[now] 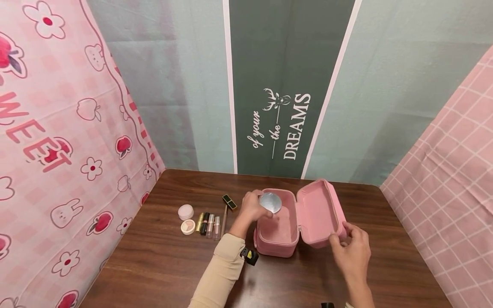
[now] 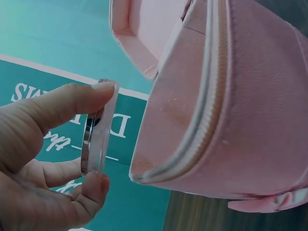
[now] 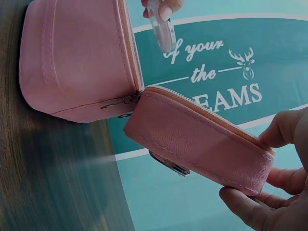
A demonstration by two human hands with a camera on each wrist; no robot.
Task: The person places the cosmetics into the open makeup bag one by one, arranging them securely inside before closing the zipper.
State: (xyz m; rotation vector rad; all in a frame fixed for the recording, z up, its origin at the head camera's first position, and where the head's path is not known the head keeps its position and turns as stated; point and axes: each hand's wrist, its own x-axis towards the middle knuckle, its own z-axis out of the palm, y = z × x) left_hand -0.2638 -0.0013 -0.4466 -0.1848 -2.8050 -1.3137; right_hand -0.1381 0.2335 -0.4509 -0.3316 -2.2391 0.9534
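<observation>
My left hand (image 1: 252,208) holds a flat round compact (image 1: 271,202) with a shiny silver face over the open pink cosmetic case (image 1: 276,250). In the left wrist view the compact (image 2: 102,137) stands edge-on between thumb and fingertips, close beside the case's zippered rim. The case's pink interior shows below it. At the right, my right hand (image 1: 354,248) grips the outer edge of the hinged lid (image 1: 316,209), which is swung outward. Thumb on the zippered side and fingers beneath, it pinches the lid's corner (image 3: 207,147) in the right wrist view.
Left of the case lie a pale pink round container (image 1: 185,211), a round palette with several shades (image 1: 188,227), a gold tube (image 1: 200,222), a black tube (image 1: 205,224), two clear tubes (image 1: 210,226), a slender stick (image 1: 224,221) and a black-and-gold rectangular item (image 1: 229,202). Fabric surrounds the wooden table (image 1: 154,265).
</observation>
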